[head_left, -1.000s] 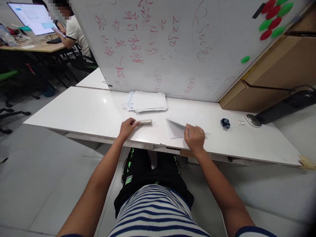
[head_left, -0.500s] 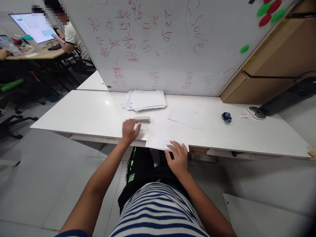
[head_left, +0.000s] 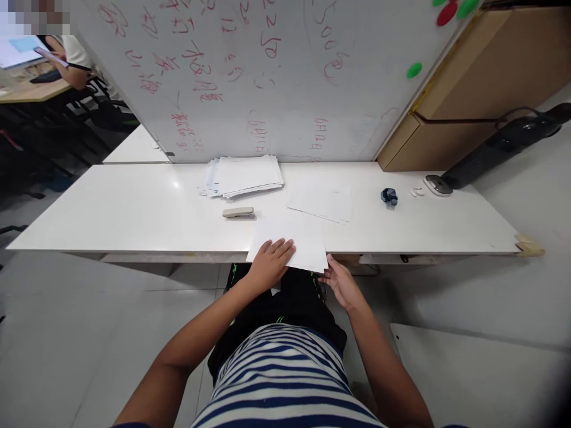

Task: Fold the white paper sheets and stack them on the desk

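White sheets of paper (head_left: 307, 241) lie at the front edge of the desk and stick out slightly over it. My left hand (head_left: 270, 261) rests flat on top of them with fingers stretched out. At their lower right corner is my right hand (head_left: 341, 282), its thumb at the paper's edge and its fingers below, with the corner between them. A beige stapler (head_left: 239, 213) sits on the desk beyond my left hand, touched by neither hand. Farther back lie more loose sheets (head_left: 321, 201) and a thick stack of papers (head_left: 250, 175).
Behind the white desk (head_left: 125, 208) stands a whiteboard (head_left: 285, 77) with red writing. To the right are cardboard boxes (head_left: 459, 142), a dark blue object (head_left: 389, 196), a computer mouse (head_left: 438, 185) and a long black bag (head_left: 495, 145). Another person (head_left: 75, 65) sits at the far left holding a phone.
My left hand has moved from beside the stapler onto the sheets. My right hand has shifted from on top of the paper to its right corner. The view has shifted somewhat.
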`<action>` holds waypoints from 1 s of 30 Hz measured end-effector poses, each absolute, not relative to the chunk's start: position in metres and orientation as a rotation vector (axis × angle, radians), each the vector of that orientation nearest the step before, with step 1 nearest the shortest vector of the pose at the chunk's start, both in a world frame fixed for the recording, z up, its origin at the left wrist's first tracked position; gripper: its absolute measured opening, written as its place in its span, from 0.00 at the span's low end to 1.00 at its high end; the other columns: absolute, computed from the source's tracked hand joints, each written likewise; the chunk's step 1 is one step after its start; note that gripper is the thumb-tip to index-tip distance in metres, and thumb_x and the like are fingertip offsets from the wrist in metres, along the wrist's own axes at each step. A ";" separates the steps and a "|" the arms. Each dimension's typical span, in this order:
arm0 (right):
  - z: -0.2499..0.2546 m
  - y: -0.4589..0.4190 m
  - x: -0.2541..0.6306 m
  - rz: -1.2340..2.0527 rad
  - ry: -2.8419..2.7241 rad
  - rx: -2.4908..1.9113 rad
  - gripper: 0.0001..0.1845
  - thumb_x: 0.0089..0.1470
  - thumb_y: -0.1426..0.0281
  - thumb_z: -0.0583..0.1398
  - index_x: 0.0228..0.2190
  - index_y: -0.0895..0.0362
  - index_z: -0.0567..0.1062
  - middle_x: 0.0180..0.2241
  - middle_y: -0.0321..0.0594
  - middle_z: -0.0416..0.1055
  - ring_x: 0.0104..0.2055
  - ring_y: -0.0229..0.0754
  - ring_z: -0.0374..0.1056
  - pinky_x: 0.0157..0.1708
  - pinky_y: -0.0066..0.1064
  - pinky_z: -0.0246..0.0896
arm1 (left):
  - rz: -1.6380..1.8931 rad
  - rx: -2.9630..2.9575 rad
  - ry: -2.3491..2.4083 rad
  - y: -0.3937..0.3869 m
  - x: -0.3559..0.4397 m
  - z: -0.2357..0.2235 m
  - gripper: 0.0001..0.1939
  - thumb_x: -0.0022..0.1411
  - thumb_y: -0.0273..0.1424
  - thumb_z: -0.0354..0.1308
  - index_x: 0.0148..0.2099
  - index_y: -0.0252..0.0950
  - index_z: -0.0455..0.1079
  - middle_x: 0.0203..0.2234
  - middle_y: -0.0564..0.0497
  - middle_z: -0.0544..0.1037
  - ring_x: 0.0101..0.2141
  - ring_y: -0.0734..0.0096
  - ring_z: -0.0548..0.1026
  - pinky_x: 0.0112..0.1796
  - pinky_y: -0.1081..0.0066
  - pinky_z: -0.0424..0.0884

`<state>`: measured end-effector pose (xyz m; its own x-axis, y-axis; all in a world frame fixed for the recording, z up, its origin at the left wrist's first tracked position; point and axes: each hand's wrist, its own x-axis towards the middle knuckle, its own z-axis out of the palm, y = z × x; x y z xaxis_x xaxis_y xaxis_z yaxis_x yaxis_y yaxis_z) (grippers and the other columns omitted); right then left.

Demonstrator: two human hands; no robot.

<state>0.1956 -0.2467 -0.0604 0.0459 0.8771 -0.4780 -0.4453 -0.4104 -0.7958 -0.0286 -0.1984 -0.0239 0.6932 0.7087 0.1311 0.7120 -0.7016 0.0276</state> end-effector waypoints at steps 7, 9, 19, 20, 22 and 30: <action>-0.060 -0.242 0.193 1.667 -0.461 -1.132 0.18 0.47 0.55 0.65 0.32 0.57 0.78 0.28 0.37 0.74 0.27 0.37 0.65 0.26 0.28 0.62 | -0.163 -2.910 -1.184 -0.196 -0.035 -0.014 0.23 0.65 0.30 0.51 0.62 0.40 0.61 0.61 0.48 0.64 0.59 0.58 0.62 0.53 0.58 0.61; -0.060 -0.243 0.194 1.665 -0.493 -1.137 0.16 0.44 0.58 0.67 0.30 0.58 0.78 0.27 0.38 0.73 0.27 0.36 0.65 0.26 0.28 0.61 | -0.186 -2.922 -1.186 -0.196 -0.035 -0.015 0.25 0.65 0.36 0.53 0.62 0.39 0.61 0.61 0.45 0.63 0.59 0.55 0.61 0.55 0.56 0.59; -0.054 -0.241 0.189 1.531 -0.709 -1.247 0.17 0.43 0.57 0.68 0.22 0.57 0.73 0.20 0.33 0.67 0.23 0.34 0.61 0.25 0.27 0.56 | -0.300 -3.014 -1.314 -0.201 -0.027 -0.006 0.34 0.63 0.53 0.47 0.63 0.37 0.59 0.61 0.42 0.63 0.60 0.54 0.60 0.56 0.56 0.56; -0.054 -0.241 0.189 1.492 -0.728 -1.274 0.17 0.43 0.57 0.68 0.21 0.57 0.73 0.19 0.33 0.67 0.22 0.34 0.61 0.25 0.27 0.55 | -0.306 -3.021 -1.325 -0.201 -0.026 -0.004 0.34 0.63 0.53 0.47 0.63 0.37 0.58 0.61 0.42 0.63 0.60 0.55 0.60 0.56 0.57 0.57; -0.055 -0.240 0.188 1.451 -0.752 -1.300 0.16 0.44 0.57 0.67 0.22 0.56 0.74 0.18 0.33 0.67 0.23 0.34 0.61 0.25 0.27 0.55 | -0.310 -3.032 -1.339 -0.201 -0.023 -0.001 0.35 0.63 0.53 0.46 0.63 0.37 0.58 0.60 0.41 0.64 0.60 0.55 0.61 0.55 0.57 0.58; -0.055 -0.240 0.190 1.670 -0.721 -1.153 0.19 0.44 0.56 0.67 0.32 0.58 0.79 0.27 0.38 0.74 0.26 0.36 0.63 0.26 0.28 0.56 | -0.285 -3.003 -1.334 -0.201 -0.020 -0.001 0.32 0.64 0.53 0.46 0.60 0.36 0.61 0.59 0.42 0.65 0.58 0.55 0.62 0.54 0.59 0.60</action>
<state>0.1898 -0.2399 -0.0551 -0.1062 0.9251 -0.3646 -0.3696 -0.3771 -0.8492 -0.0200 -0.2010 -0.0011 0.6602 0.7452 0.0933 0.7183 -0.6628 0.2115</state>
